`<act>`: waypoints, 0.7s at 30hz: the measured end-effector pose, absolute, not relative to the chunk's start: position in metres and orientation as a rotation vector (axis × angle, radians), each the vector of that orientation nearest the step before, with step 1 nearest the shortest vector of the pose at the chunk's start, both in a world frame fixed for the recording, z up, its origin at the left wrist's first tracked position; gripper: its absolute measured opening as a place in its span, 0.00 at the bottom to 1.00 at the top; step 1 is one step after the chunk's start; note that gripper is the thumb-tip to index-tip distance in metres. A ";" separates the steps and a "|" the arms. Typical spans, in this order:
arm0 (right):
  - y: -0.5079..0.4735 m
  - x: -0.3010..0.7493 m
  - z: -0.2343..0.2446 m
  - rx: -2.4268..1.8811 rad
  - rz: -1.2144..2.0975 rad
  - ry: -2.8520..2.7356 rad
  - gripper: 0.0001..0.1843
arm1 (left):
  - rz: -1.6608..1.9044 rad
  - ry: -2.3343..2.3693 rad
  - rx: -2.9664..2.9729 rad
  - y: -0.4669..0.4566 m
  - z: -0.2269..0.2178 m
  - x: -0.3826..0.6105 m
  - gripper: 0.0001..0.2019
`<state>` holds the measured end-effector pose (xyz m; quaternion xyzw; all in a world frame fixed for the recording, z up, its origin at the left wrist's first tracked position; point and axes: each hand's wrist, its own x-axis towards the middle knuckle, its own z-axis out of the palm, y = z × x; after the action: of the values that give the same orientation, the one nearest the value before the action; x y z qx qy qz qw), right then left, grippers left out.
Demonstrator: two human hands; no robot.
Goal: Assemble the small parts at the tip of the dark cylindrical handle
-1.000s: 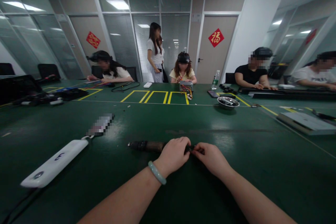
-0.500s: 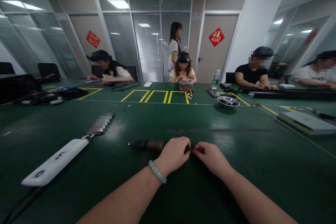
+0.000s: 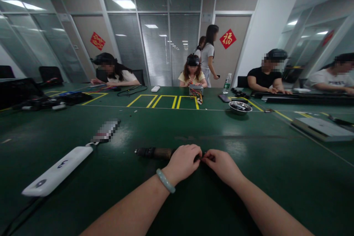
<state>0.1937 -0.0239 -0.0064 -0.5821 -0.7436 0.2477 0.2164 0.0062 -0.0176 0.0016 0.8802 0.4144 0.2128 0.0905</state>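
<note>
A dark, long cylindrical tool (image 3: 162,153), which looks like an electric screwdriver, lies on the green table with its silver tip pointing left. My left hand (image 3: 184,160), with a pale green bangle on the wrist, is closed over its right end and hides that part. Close beside it, my right hand (image 3: 221,164) pinches with thumb and forefinger at the tool's right end. Whatever is between those fingertips is too small and dark to make out.
On the left lies a white power bank (image 3: 59,171) with a cable, joined by a strap to a blurred-out object (image 3: 106,131). A metal bowl (image 3: 240,107) of dark parts, a water bottle (image 3: 227,83) and a grey flat case (image 3: 322,129) stand farther off. Several people sit around the table.
My hands and the tool stay practically in place. Behind the table, a standing person has walked to the right, and another person now shows behind them.
</note>
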 end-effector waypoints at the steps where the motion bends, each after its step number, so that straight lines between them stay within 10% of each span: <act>1: -0.024 0.194 -0.007 -1.607 0.688 -2.060 0.10 | 0.635 1.220 2.628 -0.018 0.002 0.006 0.04; 21: -0.024 0.194 -0.007 -1.607 0.687 -2.048 0.10 | 0.673 1.315 2.562 -0.019 0.001 0.006 0.10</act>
<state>0.1937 -0.0237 -0.0068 -0.5818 -0.7417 0.2487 0.2227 0.0059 -0.0187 0.0013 0.8626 0.4429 0.2267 0.0918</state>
